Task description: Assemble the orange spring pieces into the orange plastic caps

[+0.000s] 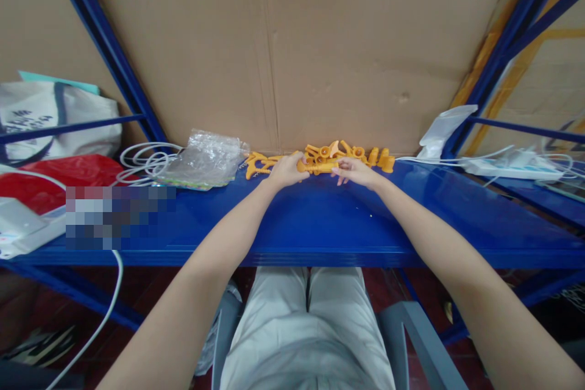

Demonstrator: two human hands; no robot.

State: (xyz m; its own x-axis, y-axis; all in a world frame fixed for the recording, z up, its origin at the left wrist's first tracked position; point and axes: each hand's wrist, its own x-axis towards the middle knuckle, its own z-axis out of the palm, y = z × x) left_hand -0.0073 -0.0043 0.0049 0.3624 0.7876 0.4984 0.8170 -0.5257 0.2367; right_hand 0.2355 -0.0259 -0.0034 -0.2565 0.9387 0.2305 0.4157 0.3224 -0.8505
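Note:
A long yellow-orange plastic piece [320, 167] lies level between my two hands, low over the blue shelf top [320, 213]. My left hand [287, 172] grips its left end, with the thumb toward me. At the right end, the fingers of my right hand [355, 171] pinch it, some of them curled loosely below. Just behind stand and lie several more yellow-orange plastic parts [359, 152], some tube-like with round openings. Thinner branching yellow parts [256, 165] sit left of my left hand. What exact kind these parts are, I cannot make out.
A cardboard panel [320, 55] closes off the back. To the left lie clear plastic bags [205, 158], coiled white cable [144, 161] and a red bag [77, 173]. A white power strip [512, 169] is at the right. Blue posts [107, 42] frame the shelf.

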